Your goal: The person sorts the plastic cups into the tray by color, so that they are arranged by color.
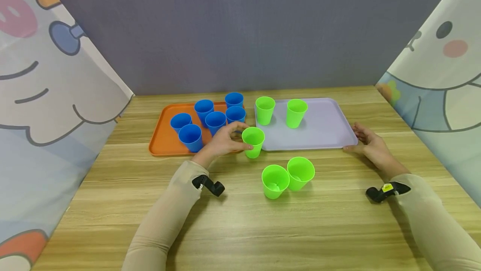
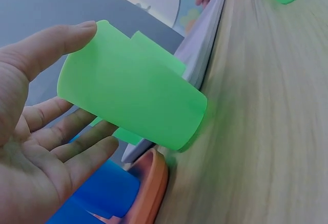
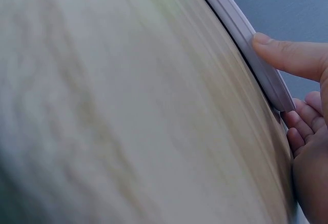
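In the head view my left hand (image 1: 222,140) grips a green cup (image 1: 253,142) between thumb and fingers, just off the lavender tray's near left corner. The left wrist view shows the thumb near the rim of this green cup (image 2: 133,90), whose base is close to the wooden table. My right hand (image 1: 375,150) holds the near right corner of the lavender tray (image 1: 327,127). In the right wrist view the thumb lies on the tray's edge (image 3: 246,39), with the other fingers curled by the corner. Two green cups (image 1: 264,114) (image 1: 296,116) stand on that tray.
To the left, an orange tray (image 1: 161,139) bears several blue cups (image 1: 191,139). Two more green cups (image 1: 274,185) (image 1: 298,177) stand side by side on the wooden table (image 1: 240,237) in front. A grey panel (image 1: 248,29) rises behind the table.
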A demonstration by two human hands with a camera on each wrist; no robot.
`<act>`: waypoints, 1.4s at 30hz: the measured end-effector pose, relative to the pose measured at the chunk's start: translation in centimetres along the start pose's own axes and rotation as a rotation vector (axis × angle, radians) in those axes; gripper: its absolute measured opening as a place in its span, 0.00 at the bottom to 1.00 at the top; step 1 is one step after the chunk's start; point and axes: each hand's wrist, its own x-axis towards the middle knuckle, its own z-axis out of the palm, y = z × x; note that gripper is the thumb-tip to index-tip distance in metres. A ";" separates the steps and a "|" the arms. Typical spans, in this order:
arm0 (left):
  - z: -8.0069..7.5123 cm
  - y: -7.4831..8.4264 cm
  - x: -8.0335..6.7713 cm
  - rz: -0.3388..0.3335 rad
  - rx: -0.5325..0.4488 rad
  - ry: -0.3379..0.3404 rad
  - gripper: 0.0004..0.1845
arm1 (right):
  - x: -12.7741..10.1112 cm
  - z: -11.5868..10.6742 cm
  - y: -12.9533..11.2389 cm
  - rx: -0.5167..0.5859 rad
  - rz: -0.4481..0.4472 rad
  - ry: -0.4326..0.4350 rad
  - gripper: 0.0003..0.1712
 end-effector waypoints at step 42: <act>4.2 4.5 6.0 0.097 0.000 -0.116 0.33 | -0.1 0.1 -0.2 0.002 -0.013 -0.001 0.56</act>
